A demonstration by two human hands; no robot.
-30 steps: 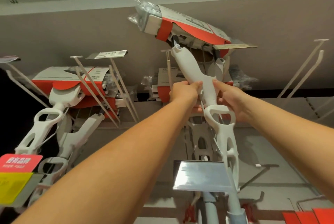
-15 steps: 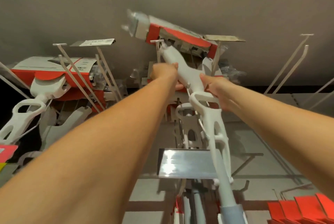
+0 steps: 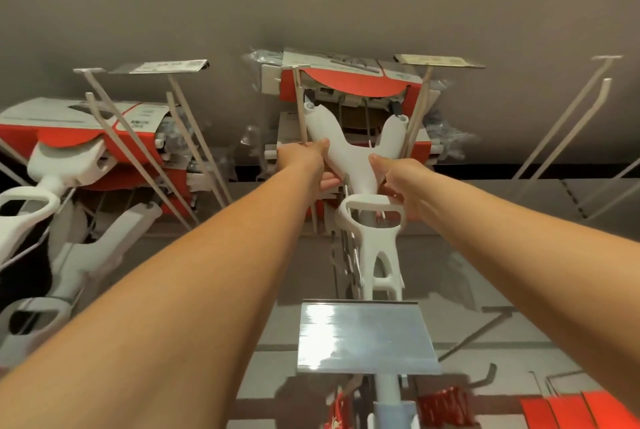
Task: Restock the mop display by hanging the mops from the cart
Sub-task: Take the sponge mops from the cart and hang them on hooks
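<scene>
A white mop [image 3: 349,158] with a forked yoke hangs upside down at the centre, its head in a red and white card sleeve [image 3: 349,86] high between two display prongs [image 3: 299,106]. My left hand [image 3: 304,162] grips the left branch of the yoke from below. My right hand [image 3: 398,183] grips the yoke's right side just above the white loop handle [image 3: 370,217]. The mop's pole runs down behind a shiny price tag holder [image 3: 363,338]. Other mops [image 3: 62,165] of the same kind hang on the hook to the left.
Bare metal prongs [image 3: 568,117] stick out from the brown back wall at the right. A price label [image 3: 162,67] tops the left hook, another label [image 3: 436,61] the centre one. Red packages [image 3: 575,409] sit at the bottom right. More hooks jut out lower down.
The mop's head has swung from tilted left to level and now sits between the two centre prongs. Both hands moved up and in with the yoke.
</scene>
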